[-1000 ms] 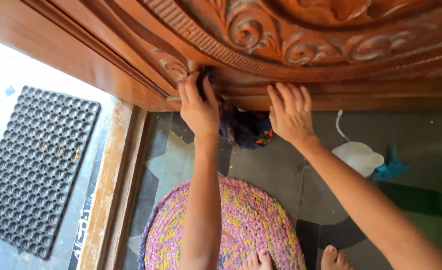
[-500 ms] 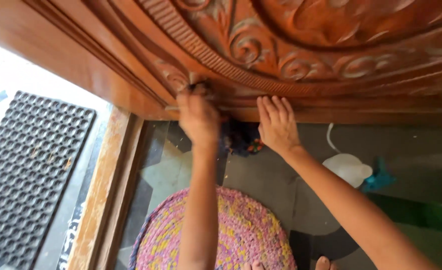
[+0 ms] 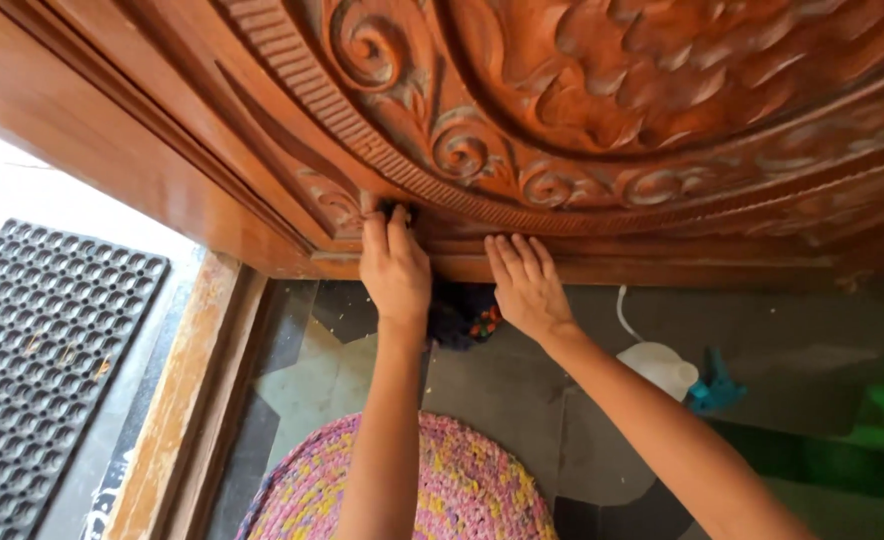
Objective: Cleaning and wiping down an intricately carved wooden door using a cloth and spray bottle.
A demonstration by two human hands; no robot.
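Note:
My left hand (image 3: 394, 265) presses a dark patterned cloth (image 3: 465, 315) into the carved lower corner of a big wooden door (image 3: 602, 110); most of the cloth hangs below my hand. Beside it, my right hand (image 3: 522, 285) lies flat with fingers spread on the door's bottom rail, holding nothing. The carving shows scrolls and a ribbed curved border.
A white spray bottle with a blue trigger (image 3: 674, 372) lies on the grey tiled floor to the right. A round pink braided rug (image 3: 462, 480) is under me. A wooden threshold (image 3: 167, 410) and a black rubber doormat (image 3: 32, 350) lie to the left.
The view has tilted so the door fills more of the picture. Both hands sit lower in the frame, and my left hand has kept rubbing the cloth at the carved corner.

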